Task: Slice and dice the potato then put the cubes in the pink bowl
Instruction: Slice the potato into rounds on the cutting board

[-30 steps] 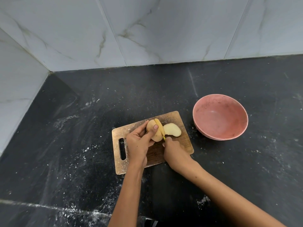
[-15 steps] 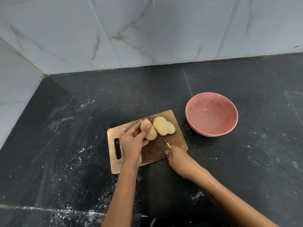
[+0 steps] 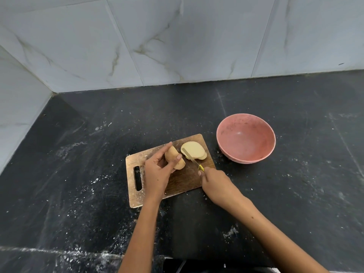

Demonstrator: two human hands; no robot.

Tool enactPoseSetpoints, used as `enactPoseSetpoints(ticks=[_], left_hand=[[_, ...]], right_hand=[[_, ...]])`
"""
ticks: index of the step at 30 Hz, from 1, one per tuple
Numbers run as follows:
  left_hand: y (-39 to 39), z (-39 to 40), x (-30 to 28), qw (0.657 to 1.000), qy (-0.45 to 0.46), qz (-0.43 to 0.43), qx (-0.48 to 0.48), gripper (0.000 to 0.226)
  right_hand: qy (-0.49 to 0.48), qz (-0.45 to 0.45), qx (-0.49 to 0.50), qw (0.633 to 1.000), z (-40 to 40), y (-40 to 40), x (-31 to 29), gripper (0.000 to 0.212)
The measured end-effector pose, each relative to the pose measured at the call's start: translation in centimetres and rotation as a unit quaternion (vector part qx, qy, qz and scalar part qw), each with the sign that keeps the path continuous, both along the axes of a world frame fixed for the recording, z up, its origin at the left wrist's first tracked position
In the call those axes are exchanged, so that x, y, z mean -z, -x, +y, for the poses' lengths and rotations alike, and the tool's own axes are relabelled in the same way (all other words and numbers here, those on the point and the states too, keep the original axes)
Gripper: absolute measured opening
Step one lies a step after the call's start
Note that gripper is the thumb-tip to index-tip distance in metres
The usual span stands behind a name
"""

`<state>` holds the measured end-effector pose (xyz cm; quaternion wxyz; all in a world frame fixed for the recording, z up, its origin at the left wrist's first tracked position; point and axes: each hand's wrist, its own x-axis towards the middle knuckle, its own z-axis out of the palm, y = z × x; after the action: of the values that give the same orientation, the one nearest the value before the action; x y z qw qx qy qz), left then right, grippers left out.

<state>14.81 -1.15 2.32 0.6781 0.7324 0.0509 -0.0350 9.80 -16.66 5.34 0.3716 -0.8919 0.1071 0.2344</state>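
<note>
The dark worktop (image 3: 82,174) is dusted with white specks. A wooden cutting board (image 3: 177,184) lies at its centre. The pink bowl (image 3: 245,138) stands at two o'clock from the board, just beside it.

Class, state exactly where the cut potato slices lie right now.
In the head view, the potato slices lie stacked on the cutting board's far right corner, just left of the pink bowl.

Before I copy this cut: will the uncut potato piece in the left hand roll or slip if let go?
Probably it would rock: the potato piece looks rounded, with skin on its outer side, and the left hand steadies it on the cutting board. Its cut face likely feels wet and a bit slippery. It should stay stiff, like the flat slices.
</note>
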Motion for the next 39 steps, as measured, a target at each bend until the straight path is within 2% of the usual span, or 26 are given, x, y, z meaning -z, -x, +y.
enactPoseSetpoints(ticks=[7, 16, 23, 27, 33, 37, 39], left_hand=[[-0.5, 0.9, 0.6, 0.984, -0.157, -0.065, 0.061, 0.088], [-1.0, 0.3, 0.9, 0.966, -0.204, -0.146, 0.060, 0.082], [-0.5, 1.1, 1.0, 0.955, -0.266, -0.131, 0.023, 0.090], [-0.2, 0.8, 0.7, 0.953, -0.267, -0.138, 0.028, 0.083], [0.0, 0.7, 0.7, 0.958, -0.249, -0.142, 0.022, 0.069], [0.0, 1.0, 0.6, 0.968, -0.221, -0.106, 0.048, 0.076], [0.0, 1.4, 0.6, 0.982, -0.162, -0.059, 0.072, 0.081]], right_hand=[[0.000, -0.007, 0.007, 1.000, 0.4, -1.1, 1.0, 0.027], [-0.016, -0.099, 0.010, 0.995, -0.5, -1.6, 0.7, 0.016], [-0.092, -0.130, 0.036, 0.987, 0.2, -1.9, 0.3, 0.017], [-0.093, -0.176, 0.027, 0.980, 1.4, -2.4, 0.4, 0.011], [-0.057, -0.203, 0.034, 0.977, 2.7, -3.6, 1.1, 0.018], [-0.058, -0.213, 0.031, 0.975, 3.2, -3.9, 1.0, 0.017], [-0.062, -0.214, 0.034, 0.974, 3.1, -3.9, 1.1, 0.018]])
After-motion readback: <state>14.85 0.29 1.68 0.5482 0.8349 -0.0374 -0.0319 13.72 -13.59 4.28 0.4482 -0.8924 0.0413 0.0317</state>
